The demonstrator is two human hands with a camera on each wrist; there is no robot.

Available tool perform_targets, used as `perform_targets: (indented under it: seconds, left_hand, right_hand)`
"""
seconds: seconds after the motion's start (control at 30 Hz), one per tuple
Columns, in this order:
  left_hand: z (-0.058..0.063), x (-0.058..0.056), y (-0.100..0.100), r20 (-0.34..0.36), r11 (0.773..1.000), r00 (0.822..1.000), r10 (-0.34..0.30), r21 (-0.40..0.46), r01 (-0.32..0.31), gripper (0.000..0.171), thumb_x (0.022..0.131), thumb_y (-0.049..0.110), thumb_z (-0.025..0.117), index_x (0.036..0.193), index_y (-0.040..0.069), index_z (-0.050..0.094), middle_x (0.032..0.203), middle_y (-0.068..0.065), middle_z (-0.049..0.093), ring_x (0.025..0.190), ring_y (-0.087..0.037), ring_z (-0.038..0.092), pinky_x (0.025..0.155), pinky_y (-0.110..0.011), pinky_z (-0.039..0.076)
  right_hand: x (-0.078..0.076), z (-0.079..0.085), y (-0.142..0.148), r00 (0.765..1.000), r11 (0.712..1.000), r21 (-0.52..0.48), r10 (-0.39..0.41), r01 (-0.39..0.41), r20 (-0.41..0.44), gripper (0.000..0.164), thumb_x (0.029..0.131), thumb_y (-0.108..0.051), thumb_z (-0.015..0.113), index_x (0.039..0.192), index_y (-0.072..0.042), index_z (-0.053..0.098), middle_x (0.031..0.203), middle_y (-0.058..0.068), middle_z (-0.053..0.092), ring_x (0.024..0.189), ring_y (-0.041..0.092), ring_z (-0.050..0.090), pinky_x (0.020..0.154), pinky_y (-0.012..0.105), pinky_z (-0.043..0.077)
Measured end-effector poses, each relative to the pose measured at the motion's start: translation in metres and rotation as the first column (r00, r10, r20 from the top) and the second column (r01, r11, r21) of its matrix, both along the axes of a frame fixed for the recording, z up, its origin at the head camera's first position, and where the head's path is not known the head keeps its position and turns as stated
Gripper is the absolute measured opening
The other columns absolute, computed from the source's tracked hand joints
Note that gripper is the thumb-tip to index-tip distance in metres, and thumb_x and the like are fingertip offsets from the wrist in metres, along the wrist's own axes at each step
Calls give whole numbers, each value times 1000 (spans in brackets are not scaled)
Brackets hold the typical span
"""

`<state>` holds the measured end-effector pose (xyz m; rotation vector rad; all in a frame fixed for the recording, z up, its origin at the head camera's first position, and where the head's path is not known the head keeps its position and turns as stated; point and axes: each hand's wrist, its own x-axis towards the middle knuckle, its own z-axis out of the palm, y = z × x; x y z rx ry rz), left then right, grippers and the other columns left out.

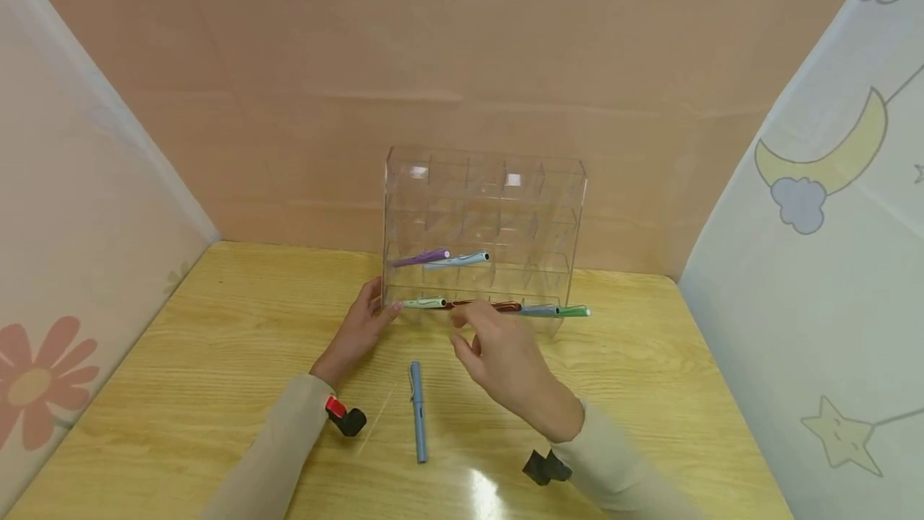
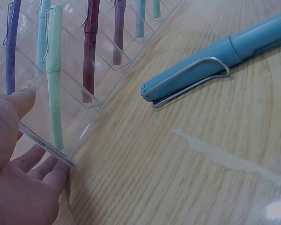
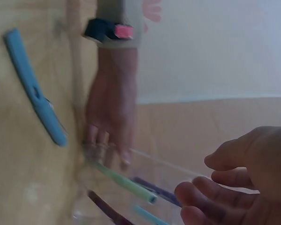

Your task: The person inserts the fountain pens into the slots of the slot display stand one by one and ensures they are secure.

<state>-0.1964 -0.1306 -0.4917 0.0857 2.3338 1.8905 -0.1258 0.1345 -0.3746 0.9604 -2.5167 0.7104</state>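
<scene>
A clear acrylic pen rack (image 1: 485, 197) stands upright at the back of the table. My left hand (image 1: 355, 335) grips its lower left side, thumb in front and fingers behind. Close before the bottom row, my right hand (image 1: 508, 359) has loosely bent fingers; the right wrist view shows nothing between thumb and fingers. A mint green pen (image 2: 54, 70), a dark red pen (image 2: 90, 47), a maroon pen (image 2: 119, 33), a blue pen (image 1: 539, 310) and a green pen (image 1: 575, 311) sit in the bottom row. Above them are a purple pen (image 1: 420, 257) and a light blue pen (image 1: 458, 260).
A capped blue-grey pen (image 1: 419, 412) with a wire clip lies on the wooden table (image 1: 238, 359) between the forearms. An orange-brown backdrop (image 1: 289, 62) hangs behind the rack. Patterned white cloths (image 1: 816, 279) flank both sides.
</scene>
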Motion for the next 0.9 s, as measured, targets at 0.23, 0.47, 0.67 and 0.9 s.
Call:
perform_targets:
  seconds: [0.23,0.47,0.67,0.9]
  left_hand:
    - [0,0,0,-7,1000,1000,6,-15,-6,72,113,29,56,169,10,15,177,-20,20,163,-47,27,128,-64,34]
    - [1,1,0,-5,1000,1000,7,-16,-7,74,112,30,57,169,11,15,177,-19,19,163,-46,28,128,-63,36]
    - [0,1,-1,-9,1000,1000,2,-18,-2,73,113,29,56,170,11,15,177,-19,19,163,-47,27,128,-64,35]
    - [-2,0,-1,-1,1000,1000,8,-18,-8,72,112,29,56,169,12,15,177,-18,20,163,-45,28,128,-63,35]
  right_hand:
    - [7,-33,-17,987,988,139,39,-61,156,16,97,-16,79,111,-11,73,92,-2,78,52,-6,43,44,9,31]
    - [1,-56,-28,951,983,168,14,-69,308,19,101,-19,74,116,-7,73,94,0,78,53,-4,44,46,14,38]
    - [-9,-74,-41,927,970,238,-36,-58,374,25,104,-27,70,120,-8,73,92,-1,76,59,-2,53,51,15,43]
    - [-14,-83,-52,923,956,287,-58,-57,379,30,104,-32,70,123,-8,71,87,-3,70,58,1,49,49,19,41]
